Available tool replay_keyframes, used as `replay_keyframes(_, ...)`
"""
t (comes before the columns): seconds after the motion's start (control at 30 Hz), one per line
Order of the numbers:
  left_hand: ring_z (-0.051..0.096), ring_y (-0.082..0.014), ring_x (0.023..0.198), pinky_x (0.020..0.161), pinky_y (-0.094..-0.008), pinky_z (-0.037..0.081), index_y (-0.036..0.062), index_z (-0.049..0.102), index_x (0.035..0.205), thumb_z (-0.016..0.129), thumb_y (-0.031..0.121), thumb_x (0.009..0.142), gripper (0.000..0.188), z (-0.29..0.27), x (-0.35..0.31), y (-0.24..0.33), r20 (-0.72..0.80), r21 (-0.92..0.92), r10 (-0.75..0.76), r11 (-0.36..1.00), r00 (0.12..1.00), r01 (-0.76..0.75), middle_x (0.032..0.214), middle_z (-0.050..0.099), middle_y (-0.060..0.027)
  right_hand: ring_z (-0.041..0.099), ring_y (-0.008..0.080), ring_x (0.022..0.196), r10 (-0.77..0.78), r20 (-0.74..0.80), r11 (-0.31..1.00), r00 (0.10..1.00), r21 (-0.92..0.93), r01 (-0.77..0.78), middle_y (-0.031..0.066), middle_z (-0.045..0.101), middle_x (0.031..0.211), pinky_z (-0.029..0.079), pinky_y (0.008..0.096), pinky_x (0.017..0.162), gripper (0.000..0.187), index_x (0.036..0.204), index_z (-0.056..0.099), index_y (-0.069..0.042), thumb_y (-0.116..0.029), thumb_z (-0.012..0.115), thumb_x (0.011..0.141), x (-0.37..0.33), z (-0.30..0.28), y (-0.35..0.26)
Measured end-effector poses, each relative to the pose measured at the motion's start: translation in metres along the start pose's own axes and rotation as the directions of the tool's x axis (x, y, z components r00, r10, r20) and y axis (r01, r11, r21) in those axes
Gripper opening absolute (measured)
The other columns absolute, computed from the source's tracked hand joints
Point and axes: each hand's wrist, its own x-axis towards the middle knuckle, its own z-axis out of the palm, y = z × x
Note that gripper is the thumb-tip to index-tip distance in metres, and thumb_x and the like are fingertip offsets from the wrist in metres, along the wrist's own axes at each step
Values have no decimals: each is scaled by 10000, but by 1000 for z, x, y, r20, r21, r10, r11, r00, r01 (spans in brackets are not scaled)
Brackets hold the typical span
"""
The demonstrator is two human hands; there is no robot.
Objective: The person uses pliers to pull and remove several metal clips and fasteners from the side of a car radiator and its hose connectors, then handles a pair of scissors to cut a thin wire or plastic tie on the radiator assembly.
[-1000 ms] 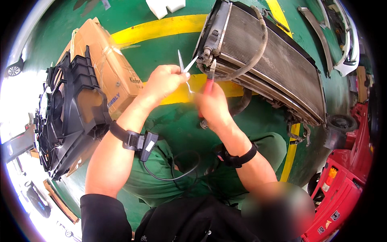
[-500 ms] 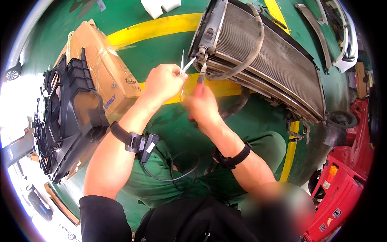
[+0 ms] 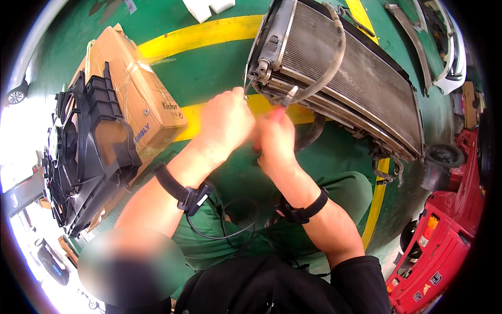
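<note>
My left hand (image 3: 227, 118) is closed around a pair of scissors (image 3: 246, 83); a thin stretch of blade points up from the fingers, and the handles are hidden. Just to its right, my right hand (image 3: 277, 136) grips red-handled pliers (image 3: 289, 96), blurred, with the metal tip slanting up and right. Both hands are close together below the lower left corner of a dusty radiator assembly (image 3: 334, 52). The pliers' tip overlaps the view of a grey hose (image 3: 340, 49) that curves across the radiator; whether they touch I cannot tell.
A cardboard box (image 3: 138, 86) lies to the left, with a black fan shroud (image 3: 97, 178) leaning on it. White foam (image 3: 209, 7) lies on the green floor ahead. Red bodywork (image 3: 442, 230) stands at the right. A black cable (image 3: 214, 238) hangs from my left wrist strap.
My left hand has turned and moved right, and the scissors' spread blades now show as one thin line. My right hand has shifted right, with the pliers' tip away from the radiator's corner.
</note>
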Motion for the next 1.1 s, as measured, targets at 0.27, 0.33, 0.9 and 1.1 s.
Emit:
replay_keyframes(0.27,671,-444,881,782,-476,549,-194,505,1250,599,126,836,532,23,-5,28,-9,-86,-46,995,999,45,967,655,-328,441,124,482,-103,-88,973,991,196,119,26,503,713,320,284,400,225,867,464,-65,68,595,742,6,-8,-24)
replay_keyframes(0.33,675,-445,912,807,-464,554,-236,421,1295,671,180,789,701,24,-2,37,51,-119,-88,988,995,94,998,646,-350,464,124,521,-146,-89,973,985,168,159,29,524,738,345,278,418,207,868,476,-58,71,590,753,7,-13,-31)
replay_keyframes(0.9,727,-305,871,792,-366,559,-62,622,1229,537,93,900,374,15,11,6,148,-508,-101,846,984,163,939,714,-258,569,112,735,-85,225,994,971,-42,97,47,620,833,454,271,634,264,999,587,21,-154,723,854,18,-10,-37)
replay_keyframes(1.1,702,-205,834,786,-342,530,-42,714,1059,630,258,905,347,8,30,-17,194,-494,-75,854,978,163,881,736,-135,568,135,600,-150,145,956,978,-231,180,65,605,743,459,290,554,283,934,550,9,-165,729,801,28,-9,-31)
